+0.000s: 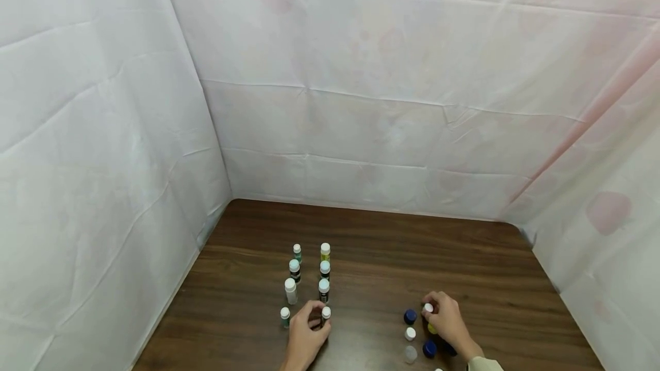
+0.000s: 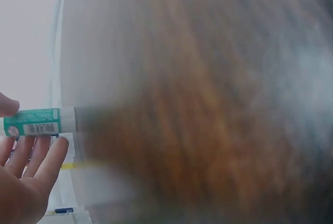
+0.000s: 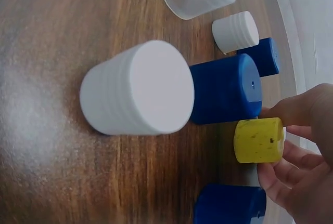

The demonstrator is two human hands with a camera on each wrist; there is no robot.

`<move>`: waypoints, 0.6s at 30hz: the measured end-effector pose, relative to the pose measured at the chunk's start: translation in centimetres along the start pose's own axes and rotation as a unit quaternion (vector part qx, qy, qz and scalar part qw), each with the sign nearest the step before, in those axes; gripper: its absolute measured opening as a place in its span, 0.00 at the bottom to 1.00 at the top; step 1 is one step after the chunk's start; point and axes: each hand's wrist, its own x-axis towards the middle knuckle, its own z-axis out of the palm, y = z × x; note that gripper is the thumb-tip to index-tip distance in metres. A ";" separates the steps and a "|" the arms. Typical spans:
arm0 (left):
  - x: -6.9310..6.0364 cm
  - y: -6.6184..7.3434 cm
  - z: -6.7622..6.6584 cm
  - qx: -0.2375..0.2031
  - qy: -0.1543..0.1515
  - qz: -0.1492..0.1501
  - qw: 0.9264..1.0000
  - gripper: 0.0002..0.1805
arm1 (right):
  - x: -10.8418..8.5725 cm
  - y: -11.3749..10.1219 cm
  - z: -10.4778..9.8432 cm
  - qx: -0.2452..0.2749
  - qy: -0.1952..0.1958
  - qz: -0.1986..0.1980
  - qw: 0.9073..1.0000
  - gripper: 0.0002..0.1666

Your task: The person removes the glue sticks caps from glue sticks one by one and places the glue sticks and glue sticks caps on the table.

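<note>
My left hand (image 1: pixel 304 336) pinches a small white-capped glue stick (image 1: pixel 326 313) between thumb and fingers. In the left wrist view this glue stick (image 2: pixel 39 122) shows a green label with a barcode and a white base, standing upright at the table. My right hand (image 1: pixel 447 320) holds a small white cap (image 1: pixel 428 307) by its sides. A yellow cap (image 1: pixel 432 329) lies just below that hand; in the right wrist view the yellow cap (image 3: pixel 258 140) partly hides my fingertips and the white cap. A blue cap (image 3: pixel 226 89) stands beside it.
Two columns of white-capped tubes, among them a white one (image 1: pixel 291 292) and a green one (image 1: pixel 285 317), stand by my left hand. Around my right hand are a clear cap (image 1: pixel 410 354), a blue cap (image 1: pixel 409 316) and a white cap (image 3: pixel 138 89). Hanging sheets (image 1: pixel 361 130) enclose the wooden table (image 1: pixel 381 256).
</note>
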 end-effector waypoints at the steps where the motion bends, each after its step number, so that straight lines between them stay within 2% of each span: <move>1: 0.0 0.1 0.0 0.001 -0.001 0.004 1.000 0.17 | 0.0 0.0 -0.1 -0.003 -0.001 0.002 1.000 0.13; 7: 0.3 1.5 -0.4 -0.001 0.008 0.050 0.999 0.19 | -0.5 -0.2 -0.8 -0.007 0.003 0.018 1.000 0.14; 11: 0.8 2.8 -1.5 -0.004 0.021 0.100 0.995 0.19 | -1.2 -0.8 -1.4 0.001 0.027 0.010 1.000 0.16; 15: 1.8 3.8 -3.6 0.023 0.053 0.188 0.980 0.24 | -1.8 -1.9 -1.7 0.008 0.061 -0.020 0.998 0.21; 18: 2.7 4.2 -5.9 0.067 0.084 0.244 0.964 0.26 | -2.2 -3.2 -1.6 0.005 0.087 -0.059 0.994 0.24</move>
